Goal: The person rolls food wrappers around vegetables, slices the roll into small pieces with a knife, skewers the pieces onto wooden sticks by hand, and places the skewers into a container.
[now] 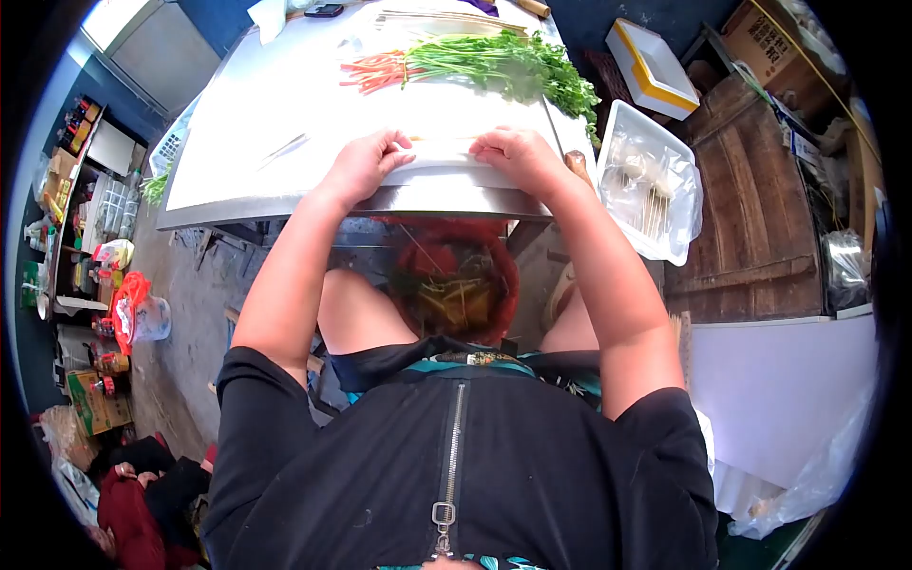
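At the front edge of the white tabletop (237, 142), my left hand (369, 163) and my right hand (522, 157) face each other with fingers pinched. A pale strip (442, 149) stretches between them, with a thin yellowish line along its far side. Glare washes it out, so its kind is unclear. Beyond the hands lies a bunch of leafy green herbs (475, 57), its reddish ends to the left and its leaves to the right. A thin knife-like blade (283, 150) rests left of my left hand. Beside my right forearm shows a wooden handle (578, 166).
A white plastic tub (692, 204) holding a clear bag and thin sticks stands to the right. Below the table edge, between my knees, is a red bucket (508, 285) with plant scraps. A white-yellow foam box (655, 71) sits at back right. Another person's dark red sleeve (128, 513) shows lower left.
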`<state>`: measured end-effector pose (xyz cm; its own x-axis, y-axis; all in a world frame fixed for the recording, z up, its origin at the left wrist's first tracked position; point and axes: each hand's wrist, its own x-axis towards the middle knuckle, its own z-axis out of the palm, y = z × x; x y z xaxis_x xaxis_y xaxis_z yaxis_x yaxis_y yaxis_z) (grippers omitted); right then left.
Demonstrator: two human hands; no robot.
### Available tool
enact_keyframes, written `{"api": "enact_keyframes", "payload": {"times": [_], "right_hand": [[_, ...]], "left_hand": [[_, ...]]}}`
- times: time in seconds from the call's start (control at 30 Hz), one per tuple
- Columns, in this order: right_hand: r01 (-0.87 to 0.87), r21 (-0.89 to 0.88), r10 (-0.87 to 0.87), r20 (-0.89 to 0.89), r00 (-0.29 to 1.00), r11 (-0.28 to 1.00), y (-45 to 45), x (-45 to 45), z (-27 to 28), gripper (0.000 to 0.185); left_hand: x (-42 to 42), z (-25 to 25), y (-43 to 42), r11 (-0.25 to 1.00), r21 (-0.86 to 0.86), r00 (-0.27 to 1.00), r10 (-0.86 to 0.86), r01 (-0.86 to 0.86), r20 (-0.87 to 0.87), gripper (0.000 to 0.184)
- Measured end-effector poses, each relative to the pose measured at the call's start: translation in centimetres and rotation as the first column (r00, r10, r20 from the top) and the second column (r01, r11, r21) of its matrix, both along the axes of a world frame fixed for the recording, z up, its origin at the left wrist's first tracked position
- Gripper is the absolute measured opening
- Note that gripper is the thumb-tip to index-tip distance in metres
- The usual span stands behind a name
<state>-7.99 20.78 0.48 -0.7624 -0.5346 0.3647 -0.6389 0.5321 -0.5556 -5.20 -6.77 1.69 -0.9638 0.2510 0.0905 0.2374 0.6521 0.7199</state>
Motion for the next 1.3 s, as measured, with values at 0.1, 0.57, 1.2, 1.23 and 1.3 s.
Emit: {"api": "enact_keyframes", "payload": {"times": [0.1, 0.57, 1.2, 1.23, 1.3], "right_hand": [[0.01, 0.091, 0.004, -0.152, 0.988, 0.996, 0.0, -0.2, -0.4, 0.012], [0.057, 0.314, 0.042, -0.3, 0.953, 0.948, 1.1, 1.1, 0.3, 0.022], [0.217, 0.316, -0.059, -0.444, 0.894, 0.923, 1.4, 4.4, 0.2, 0.02], [0.218, 0.316, -0.059, -0.444, 0.894, 0.923, 1.3, 4.6, 0.3, 0.02], [0.203, 0.242, -0.073, -0.457, 0.887, 0.949, 1.3, 4.9, 0.4, 0.019]], "left_hand": [[-0.4, -1.0, -0.4, 0.994, -0.082, 0.977, -0.09, 0.075, -0.191, 0.016], [0.9, -0.4, -0.8, 0.812, -0.581, 0.78, -0.396, 0.053, -0.484, 0.018], [2.0, -0.2, -0.9, 0.923, -0.359, 0.768, -0.33, 0.14, -0.549, 0.012], [1.9, -0.4, -0.9, 0.923, -0.359, 0.768, -0.331, 0.141, -0.549, 0.012], [1.4, -1.0, -1.2, 0.935, -0.309, 0.801, -0.316, 0.173, -0.509, 0.012]]}}
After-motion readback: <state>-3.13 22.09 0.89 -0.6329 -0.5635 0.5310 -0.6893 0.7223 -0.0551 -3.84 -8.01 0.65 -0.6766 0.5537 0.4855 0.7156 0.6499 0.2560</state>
